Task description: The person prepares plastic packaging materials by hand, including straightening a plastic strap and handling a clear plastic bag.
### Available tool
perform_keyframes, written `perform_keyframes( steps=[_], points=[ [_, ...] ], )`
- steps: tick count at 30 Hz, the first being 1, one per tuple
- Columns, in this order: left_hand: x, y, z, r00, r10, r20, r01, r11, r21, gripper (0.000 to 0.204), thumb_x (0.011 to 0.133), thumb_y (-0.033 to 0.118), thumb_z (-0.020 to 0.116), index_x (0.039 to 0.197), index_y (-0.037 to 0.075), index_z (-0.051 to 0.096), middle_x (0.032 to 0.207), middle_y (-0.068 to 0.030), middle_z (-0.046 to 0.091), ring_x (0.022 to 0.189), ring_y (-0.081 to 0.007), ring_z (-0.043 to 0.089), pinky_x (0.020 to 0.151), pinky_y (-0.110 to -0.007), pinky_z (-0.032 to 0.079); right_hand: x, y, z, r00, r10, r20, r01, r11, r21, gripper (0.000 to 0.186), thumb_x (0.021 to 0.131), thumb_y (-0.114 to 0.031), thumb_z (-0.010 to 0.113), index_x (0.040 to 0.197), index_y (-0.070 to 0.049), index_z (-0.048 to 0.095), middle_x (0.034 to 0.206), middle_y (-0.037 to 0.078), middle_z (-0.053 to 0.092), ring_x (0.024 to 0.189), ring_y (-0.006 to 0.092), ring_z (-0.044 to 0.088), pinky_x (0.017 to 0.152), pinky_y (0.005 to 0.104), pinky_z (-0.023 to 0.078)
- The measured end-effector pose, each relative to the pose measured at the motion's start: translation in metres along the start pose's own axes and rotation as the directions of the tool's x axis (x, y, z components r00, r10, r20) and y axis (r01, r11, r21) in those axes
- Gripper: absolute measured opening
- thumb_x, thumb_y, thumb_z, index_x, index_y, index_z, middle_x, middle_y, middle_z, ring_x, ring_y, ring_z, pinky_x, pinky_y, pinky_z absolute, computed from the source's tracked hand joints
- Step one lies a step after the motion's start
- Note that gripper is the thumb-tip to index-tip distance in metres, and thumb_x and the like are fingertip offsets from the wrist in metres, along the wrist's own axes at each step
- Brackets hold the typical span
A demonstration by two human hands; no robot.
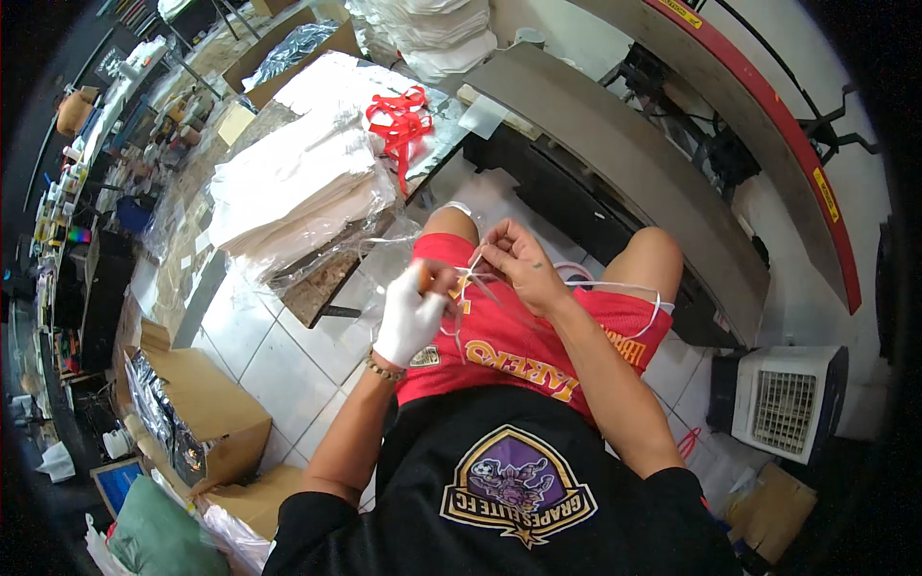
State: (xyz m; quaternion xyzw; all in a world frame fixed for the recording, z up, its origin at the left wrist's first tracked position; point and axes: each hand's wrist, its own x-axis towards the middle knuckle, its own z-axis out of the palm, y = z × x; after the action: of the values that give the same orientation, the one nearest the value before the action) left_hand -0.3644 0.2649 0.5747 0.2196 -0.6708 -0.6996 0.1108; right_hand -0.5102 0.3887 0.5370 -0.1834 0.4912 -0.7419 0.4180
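My right hand (523, 264) is bare. Thumb and forefinger pinch a thin white ribbon (615, 286) above my lap. Close beside it on the left is my left hand (415, 309), in a white glove with the fingertips uncovered. Its fingers are curled at the same ribbon and slightly smeared by motion. Loose ends of the ribbon hang between the hands over the red shorts (509, 331) that I wear. Another length runs right across my thigh toward the knee. Whether there is a knot at the fingertips is too small to tell.
A table at the left holds a stack of white sheets (288, 182) in clear plastic and a tangle of red ribbon (399, 125). A large grey press with a red edge (807, 154) stands at right, near an air cooler (783, 403). An open cardboard box (206, 403) sits left.
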Motion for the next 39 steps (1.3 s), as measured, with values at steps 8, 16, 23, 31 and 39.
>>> perform_keyframes(
  steps=[8, 16, 23, 31, 39],
  points=[
    [0.015, -0.009, -0.011, 0.975, 0.198, 0.104, -0.222, 0.918, 0.33, 0.013, 0.086, 0.003, 0.066, 0.098, -0.002, 0.065, 0.074, -0.0042, 0.064, 0.07, -0.0065, 0.057, 0.062, -0.024, 0.046, -0.002, -0.007, 0.005, 0.999, 0.017, 0.042, -0.016, 0.999, -0.027, 0.011, 0.094, -0.009, 0.058, 0.102, -0.006, 0.05, 0.087, 0.003, 0.059, 0.079, 0.0108, 0.061, 0.072, 0.0254, 0.053],
    [0.008, 0.011, -0.012, 0.966, 0.248, -0.07, -0.201, 0.896, 0.395, 0.004, 0.083, 0.002, 0.067, 0.086, -0.001, 0.067, 0.075, -0.0077, 0.067, 0.068, -0.0115, 0.061, 0.062, -0.026, 0.048, -0.008, -0.004, 0.003, 0.994, -0.11, 0.019, 0.111, 0.96, -0.257, 0.018, 0.079, 0.0, 0.072, 0.094, -0.003, 0.062, 0.083, 0.0, 0.061, 0.076, 0.007, 0.056, 0.068, 0.0216, 0.046],
    [0.005, 0.016, -0.018, 0.925, 0.352, -0.141, -0.241, 0.831, 0.501, 0.005, 0.084, 0.0, 0.064, 0.087, -0.002, 0.067, 0.078, -0.0097, 0.067, 0.073, -0.0133, 0.063, 0.067, -0.027, 0.049, -0.021, -0.021, -0.002, 0.982, -0.175, -0.078, 0.116, 0.869, -0.481, 0.008, 0.078, 0.0, 0.072, 0.081, -0.005, 0.067, 0.076, 0.0, 0.064, 0.067, 0.0054, 0.054, 0.064, 0.021, 0.042],
    [0.001, 0.019, -0.005, 0.932, 0.319, -0.173, -0.253, 0.914, 0.317, 0.009, 0.084, 0.0, 0.065, 0.093, -0.003, 0.066, 0.08, -0.0058, 0.066, 0.071, -0.0086, 0.061, 0.065, -0.025, 0.049, -0.03, -0.056, 0.042, 0.636, -0.737, 0.227, 0.374, 0.037, -0.927, 0.019, 0.077, -0.02, 0.075, 0.084, -0.004, 0.067, 0.076, 0.012, 0.059, 0.078, 0.0284, 0.06, 0.069, 0.0349, 0.047],
    [-0.005, 0.017, 0.002, 0.894, 0.41, -0.182, -0.326, 0.872, 0.364, 0.008, 0.082, -0.003, 0.067, 0.09, -0.004, 0.066, 0.079, -0.0052, 0.067, 0.072, -0.0076, 0.061, 0.064, -0.022, 0.049, -0.022, -0.018, 0.051, 0.946, -0.323, -0.024, 0.214, 0.679, -0.702, 0.03, 0.086, -0.029, 0.067, 0.083, 0.001, 0.067, 0.078, 0.013, 0.064, 0.068, 0.0237, 0.061, 0.063, 0.0333, 0.047]
  ],
)
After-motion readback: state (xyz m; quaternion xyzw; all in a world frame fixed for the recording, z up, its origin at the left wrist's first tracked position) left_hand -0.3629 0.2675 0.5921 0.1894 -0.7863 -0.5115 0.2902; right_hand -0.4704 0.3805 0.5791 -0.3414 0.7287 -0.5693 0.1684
